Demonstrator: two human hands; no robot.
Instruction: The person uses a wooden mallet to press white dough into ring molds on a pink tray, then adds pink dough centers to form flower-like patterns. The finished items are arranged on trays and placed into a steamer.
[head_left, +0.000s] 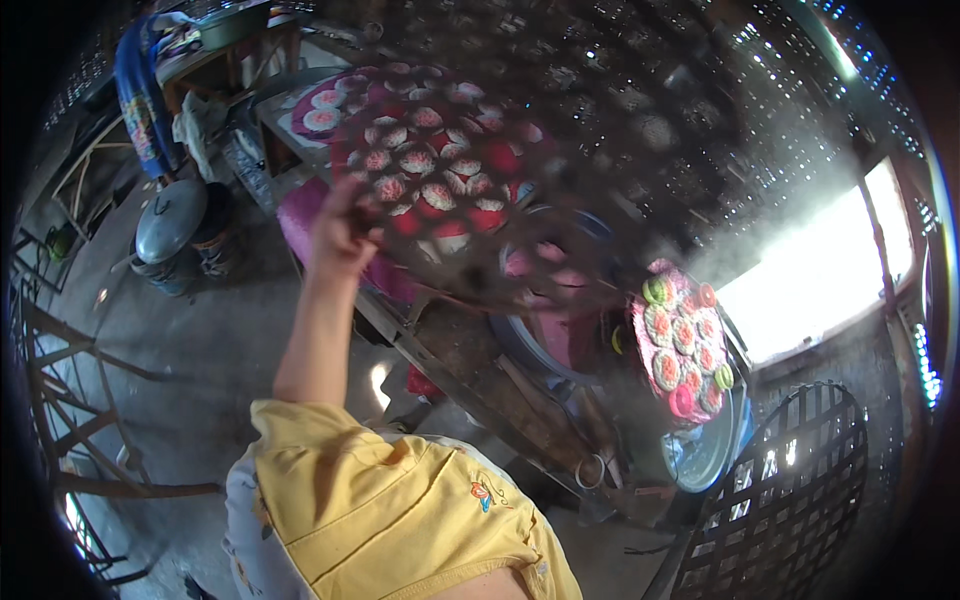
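Observation:
My left hand [345, 235] reaches up from a yellow sleeve, its fingers closed at the left edge of a big dark openwork tray [620, 150]. Motion blurs the lattice, which fills the upper middle of the view. Through its gaps I see many white rounds with pink centres on a red surface; a few more rounds [322, 118] lie uncovered at the far left. A magenta cloth or sheet [305, 225] hangs beside my wrist. My right hand is out of sight.
At right, steam rises near a tray of pink-and-white rounds [682, 335] above a pale blue tub [705, 450]. A woven tray [780, 490] leans at lower right. A lidded metal pot [168, 222] stands at left. Another person [145, 95] is at far left.

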